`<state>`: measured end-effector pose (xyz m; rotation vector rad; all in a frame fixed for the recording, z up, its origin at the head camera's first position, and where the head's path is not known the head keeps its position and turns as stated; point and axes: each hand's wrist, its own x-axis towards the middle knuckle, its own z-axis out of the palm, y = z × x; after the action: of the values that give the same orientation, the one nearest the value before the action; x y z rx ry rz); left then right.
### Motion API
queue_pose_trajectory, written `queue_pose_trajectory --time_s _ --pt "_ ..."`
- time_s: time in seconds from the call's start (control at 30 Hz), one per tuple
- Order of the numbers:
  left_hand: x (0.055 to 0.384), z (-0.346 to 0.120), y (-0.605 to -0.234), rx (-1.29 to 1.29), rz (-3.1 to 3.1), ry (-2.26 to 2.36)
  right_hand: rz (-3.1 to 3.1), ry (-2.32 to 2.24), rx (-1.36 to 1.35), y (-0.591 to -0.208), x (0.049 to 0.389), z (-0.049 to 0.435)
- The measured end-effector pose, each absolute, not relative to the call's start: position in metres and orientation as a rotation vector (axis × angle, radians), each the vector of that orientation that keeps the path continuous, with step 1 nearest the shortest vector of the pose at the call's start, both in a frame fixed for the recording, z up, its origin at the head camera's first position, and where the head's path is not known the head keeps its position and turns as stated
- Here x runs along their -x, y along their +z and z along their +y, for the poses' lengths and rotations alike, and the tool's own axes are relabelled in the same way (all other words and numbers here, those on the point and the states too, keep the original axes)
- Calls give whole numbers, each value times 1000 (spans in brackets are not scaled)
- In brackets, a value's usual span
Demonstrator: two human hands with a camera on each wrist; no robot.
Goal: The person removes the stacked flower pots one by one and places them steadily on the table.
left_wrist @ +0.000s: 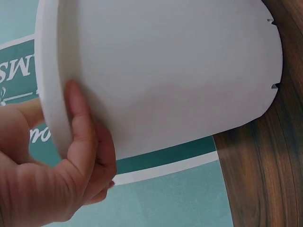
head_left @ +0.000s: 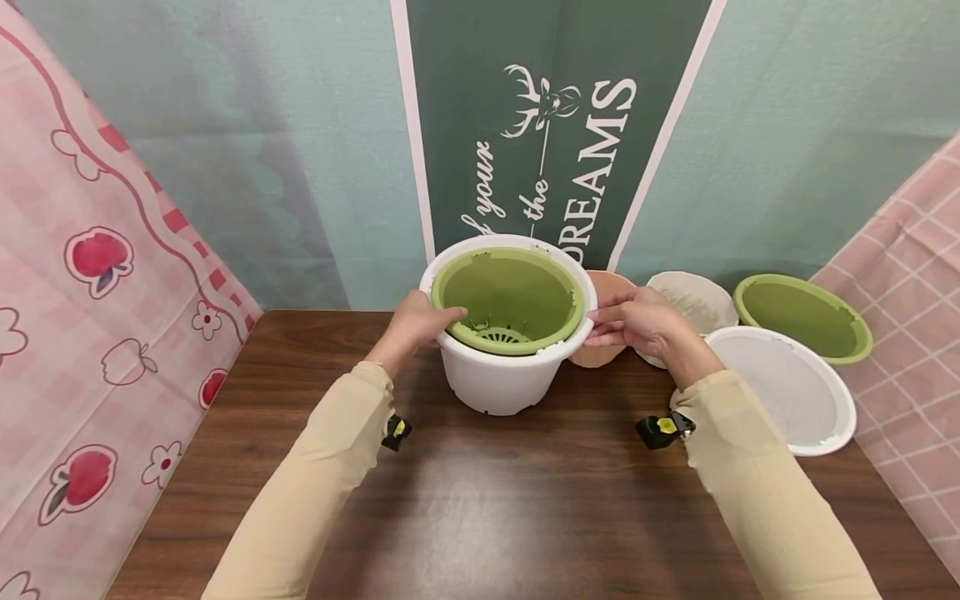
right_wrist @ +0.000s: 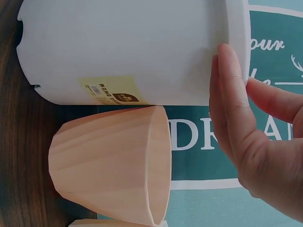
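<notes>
A white plastic flowerpot [head_left: 498, 385] stands upright at the back of the table, a green pot [head_left: 510, 287] with a slotted bottom nested inside it. My left hand [head_left: 417, 325] grips the white pot's left rim, thumb over the top; in the left wrist view the fingers curl under the rim of the white wall [left_wrist: 165, 71]. On the opposite side, my right hand [head_left: 637, 321] pinches the rim, its fingers nearly straight against the wall. The right wrist view shows a yellow label [right_wrist: 113, 90] on that wall. A peach pot [right_wrist: 104, 161] stands just beside it.
Right of the peach pot are a cream-white pot [head_left: 693, 300], another green pot [head_left: 806, 317] and a wide white pot [head_left: 787, 387]. The wooden table [head_left: 510, 500] meets a hanging cloth [head_left: 337, 167] behind and pink patterned cloth [head_left: 97, 292] at the left.
</notes>
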<state>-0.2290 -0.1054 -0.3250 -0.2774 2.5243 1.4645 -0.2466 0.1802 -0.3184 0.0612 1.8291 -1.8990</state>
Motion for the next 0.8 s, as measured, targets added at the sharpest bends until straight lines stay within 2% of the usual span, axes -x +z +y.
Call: queue_pose_trajectory --time_s 0.8 --pt "231 -105 -324 263 2553 1435 1836 -1898 -61 -318 247 181"
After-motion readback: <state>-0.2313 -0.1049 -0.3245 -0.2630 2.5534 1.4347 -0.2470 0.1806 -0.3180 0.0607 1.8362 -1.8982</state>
